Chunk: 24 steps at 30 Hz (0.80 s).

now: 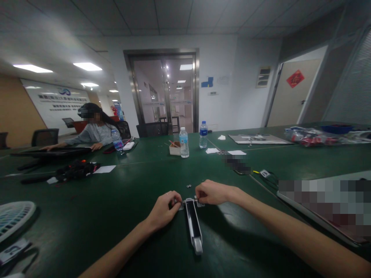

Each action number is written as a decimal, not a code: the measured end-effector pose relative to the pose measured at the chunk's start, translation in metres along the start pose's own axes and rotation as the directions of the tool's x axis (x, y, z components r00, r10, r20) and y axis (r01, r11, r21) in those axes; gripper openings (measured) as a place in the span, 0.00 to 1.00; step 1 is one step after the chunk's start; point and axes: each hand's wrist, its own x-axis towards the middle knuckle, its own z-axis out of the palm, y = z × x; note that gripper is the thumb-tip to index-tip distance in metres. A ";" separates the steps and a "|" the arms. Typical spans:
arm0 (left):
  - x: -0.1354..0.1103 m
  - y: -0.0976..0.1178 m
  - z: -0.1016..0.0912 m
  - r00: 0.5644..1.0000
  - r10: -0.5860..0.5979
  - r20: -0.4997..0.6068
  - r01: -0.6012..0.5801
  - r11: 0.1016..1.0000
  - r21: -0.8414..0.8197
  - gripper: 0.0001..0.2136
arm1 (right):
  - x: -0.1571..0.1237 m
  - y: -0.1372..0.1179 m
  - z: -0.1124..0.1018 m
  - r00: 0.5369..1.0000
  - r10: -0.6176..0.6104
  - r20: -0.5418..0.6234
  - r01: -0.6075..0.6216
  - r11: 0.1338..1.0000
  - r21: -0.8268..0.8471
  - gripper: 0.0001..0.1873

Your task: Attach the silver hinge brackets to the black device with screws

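Pinching at the far end of the long frame [193, 222] — left hand [165, 208] closed on the left tab [181, 206], right hand [211, 192] seemingly on the right tab [201, 204], fingers hiding much. Frame on green table [139, 189], between the arms — small rings [189, 186] just beyond it.

Layout of the table [116, 200]: device [193, 224] at near centre, between left hand [165, 208] and right hand [212, 192]; loose parts [189, 186] just beyond; farther, box [174, 150] left of two bottles [184, 144]; doorway [164, 88] behind.
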 end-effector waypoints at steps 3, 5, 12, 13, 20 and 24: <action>0.000 -0.001 0.000 1.000 0.011 -0.005 -0.011 1.000 0.003 0.06 | 0.000 -0.002 -0.001 1.000 -0.003 0.013 0.003 1.000 -0.021 0.05; 0.000 -0.002 0.000 1.000 0.019 -0.002 -0.019 1.000 -0.004 0.06 | 0.000 -0.003 -0.002 1.000 0.000 0.021 0.001 1.000 -0.026 0.05; 0.000 -0.002 0.000 1.000 -0.005 -0.007 0.004 1.000 -0.015 0.08 | -0.002 -0.003 -0.004 0.999 -0.001 0.038 0.001 1.000 -0.007 0.06; 0.000 -0.001 0.000 1.000 -0.006 -0.007 0.006 1.000 -0.014 0.08 | -0.003 -0.003 -0.006 0.999 0.004 0.038 -0.004 1.000 -0.001 0.06; 0.000 0.001 -0.001 1.000 -0.015 -0.012 0.015 0.999 -0.030 0.08 | 0.001 0.011 -0.010 0.994 0.035 -0.103 -0.043 0.996 -0.080 0.08; 0.001 0.000 0.000 1.000 -0.026 -0.011 0.025 0.999 -0.048 0.09 | 0.014 0.026 0.009 0.962 -0.002 -0.275 -0.032 0.992 -0.120 0.16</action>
